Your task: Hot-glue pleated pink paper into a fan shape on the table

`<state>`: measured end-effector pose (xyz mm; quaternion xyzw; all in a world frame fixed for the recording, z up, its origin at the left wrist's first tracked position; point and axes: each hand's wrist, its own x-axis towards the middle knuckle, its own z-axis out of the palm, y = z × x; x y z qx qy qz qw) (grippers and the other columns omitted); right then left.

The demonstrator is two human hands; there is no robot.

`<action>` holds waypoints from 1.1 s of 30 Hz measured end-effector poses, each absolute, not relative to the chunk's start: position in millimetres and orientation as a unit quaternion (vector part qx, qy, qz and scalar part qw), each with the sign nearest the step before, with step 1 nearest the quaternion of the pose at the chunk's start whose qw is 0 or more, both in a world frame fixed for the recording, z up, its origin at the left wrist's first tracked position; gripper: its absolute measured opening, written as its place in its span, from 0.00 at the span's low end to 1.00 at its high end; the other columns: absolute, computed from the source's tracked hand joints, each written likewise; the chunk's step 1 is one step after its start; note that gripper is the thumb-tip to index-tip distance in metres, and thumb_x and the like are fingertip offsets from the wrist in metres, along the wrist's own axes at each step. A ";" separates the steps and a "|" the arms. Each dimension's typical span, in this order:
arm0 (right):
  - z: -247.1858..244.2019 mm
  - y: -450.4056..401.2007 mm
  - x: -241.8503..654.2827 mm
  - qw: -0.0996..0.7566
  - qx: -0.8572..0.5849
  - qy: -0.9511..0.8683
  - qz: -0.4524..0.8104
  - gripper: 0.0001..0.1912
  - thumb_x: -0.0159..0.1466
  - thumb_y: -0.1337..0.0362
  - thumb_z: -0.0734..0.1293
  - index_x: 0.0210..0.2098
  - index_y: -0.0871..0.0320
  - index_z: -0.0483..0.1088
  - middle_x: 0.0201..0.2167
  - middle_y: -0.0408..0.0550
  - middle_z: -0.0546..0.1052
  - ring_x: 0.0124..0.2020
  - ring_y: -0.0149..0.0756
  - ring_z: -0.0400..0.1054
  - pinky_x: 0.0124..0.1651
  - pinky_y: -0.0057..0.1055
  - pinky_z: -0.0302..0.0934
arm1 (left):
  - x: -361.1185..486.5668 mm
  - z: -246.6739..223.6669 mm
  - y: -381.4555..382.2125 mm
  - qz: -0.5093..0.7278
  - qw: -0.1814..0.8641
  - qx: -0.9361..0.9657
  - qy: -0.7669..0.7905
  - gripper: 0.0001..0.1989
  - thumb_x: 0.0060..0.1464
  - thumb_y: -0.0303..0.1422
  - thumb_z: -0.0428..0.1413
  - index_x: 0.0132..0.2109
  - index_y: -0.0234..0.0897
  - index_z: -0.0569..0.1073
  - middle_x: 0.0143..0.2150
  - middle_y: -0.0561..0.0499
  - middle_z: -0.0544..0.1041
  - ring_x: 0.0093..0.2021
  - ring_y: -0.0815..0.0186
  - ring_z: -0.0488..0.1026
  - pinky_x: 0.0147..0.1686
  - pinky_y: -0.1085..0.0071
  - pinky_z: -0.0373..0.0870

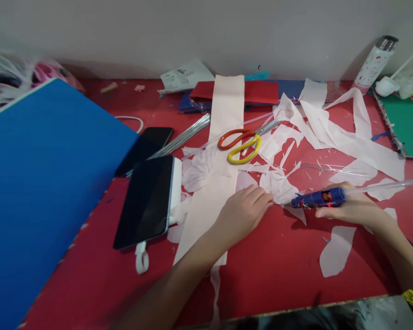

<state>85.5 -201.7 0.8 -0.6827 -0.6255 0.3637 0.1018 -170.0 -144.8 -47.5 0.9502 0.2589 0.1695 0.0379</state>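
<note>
A red tabletop [268, 275] is stretching under everything, and a large blue board [51, 183] is covering its left side. A long pale strip [206, 206] is running from the far edge toward the near side, passing under the left forearm. A tablet [146, 201] is lying left of the strip, with a dark phone [158, 137] just beyond it. A green board [408, 126] is occupying the far right, near a leaning flask [373, 66]. Scissors [246, 144] with red and yellow handles are resting partly on the strip, beyond the left hand [244, 211]. Cut white scraps [337, 252] are lying around both hands, and thin wires [337, 169] are lying beyond the right hand [344, 208].

The right hand is grasping a blue glue gun [318, 199], its thumb showing along the near side. The left hand is curling its fingers, the tips meeting the near-left edge of a pleated white piece [278, 185]; whether they are pinching it is unclear. This piece is sitting between the hands.

The glue gun is pointing its nozzle left, toward the piece's near edge, its long axis running nearly level across the view. A clear glue stick [388, 184] is extending rightward from its rear.
</note>
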 end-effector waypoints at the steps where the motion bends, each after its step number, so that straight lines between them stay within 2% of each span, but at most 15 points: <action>1: 0.0 -201.7 86.4 0.098 -0.683 -0.624 0.367 0.18 0.50 0.47 0.69 0.30 0.54 0.77 0.22 0.44 0.75 0.24 0.33 0.67 0.23 0.26 0.57 | -169.9 -47.1 -144.9 0.169 0.040 0.950 0.261 0.12 0.64 0.29 0.43 0.36 0.34 0.69 0.31 0.50 0.72 0.32 0.65 0.66 0.32 0.70 0.62; 6: -5.5 -201.1 92.5 0.080 -0.667 -0.641 0.372 0.23 0.50 0.43 0.68 0.32 0.56 0.77 0.23 0.45 0.75 0.24 0.33 0.67 0.23 0.26 0.57 | -169.6 -47.0 -145.2 0.174 0.044 0.948 0.262 0.11 0.64 0.29 0.44 0.37 0.34 0.69 0.31 0.50 0.72 0.33 0.65 0.66 0.32 0.70 0.62; 12: -9.7 -201.8 96.0 0.093 -0.647 -0.651 0.385 0.21 0.52 0.45 0.68 0.33 0.56 0.77 0.21 0.43 0.74 0.22 0.30 0.64 0.23 0.25 0.54 | -170.1 -49.1 -144.8 0.174 0.045 0.948 0.262 0.11 0.64 0.29 0.43 0.37 0.34 0.69 0.31 0.50 0.72 0.33 0.65 0.66 0.32 0.70 0.62; 16: -10.6 -202.4 96.6 0.083 -0.666 -0.643 0.368 0.22 0.51 0.44 0.68 0.30 0.57 0.76 0.19 0.42 0.72 0.21 0.30 0.64 0.21 0.25 0.52 | -169.8 -48.8 -145.2 0.170 0.042 0.948 0.265 0.11 0.64 0.29 0.43 0.37 0.34 0.69 0.32 0.50 0.72 0.33 0.66 0.66 0.32 0.70 0.62; 26: -0.9 -204.9 92.9 0.076 -0.687 -0.631 0.353 0.20 0.51 0.44 0.67 0.31 0.54 0.75 0.21 0.42 0.73 0.24 0.32 0.67 0.24 0.26 0.56 | -170.0 -49.6 -144.4 0.170 0.043 0.949 0.263 0.11 0.63 0.29 0.44 0.37 0.34 0.69 0.31 0.49 0.72 0.33 0.65 0.66 0.33 0.70 0.63; 33: 5.9 -204.8 90.7 0.058 -0.696 -0.621 0.354 0.19 0.51 0.44 0.67 0.25 0.54 0.72 0.22 0.42 0.73 0.25 0.33 0.68 0.23 0.25 0.55 | -169.9 -48.4 -145.0 0.174 0.036 0.949 0.261 0.12 0.64 0.29 0.43 0.36 0.34 0.69 0.31 0.50 0.72 0.33 0.65 0.66 0.32 0.71 0.63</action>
